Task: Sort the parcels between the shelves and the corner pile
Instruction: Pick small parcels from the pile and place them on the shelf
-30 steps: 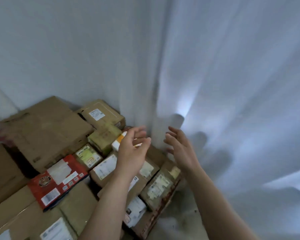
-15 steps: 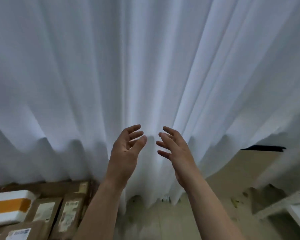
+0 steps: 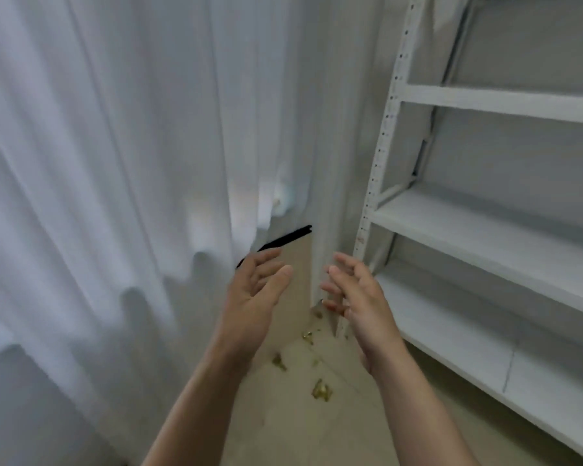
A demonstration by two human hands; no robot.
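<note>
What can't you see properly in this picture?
In the head view:
- Parcels and corner pile: outside the picture.
- Behind the curtain: hidden by the cloth.
- Shelves: cut off by the right and top edges.
- Yellow bits on the floor: too small and blurred to name.
- Black strip: partly behind the curtain and the left hand.

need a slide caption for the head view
Left hand and right hand open and empty in front of a white pleated curtain, beside white metal shelves.
</note>
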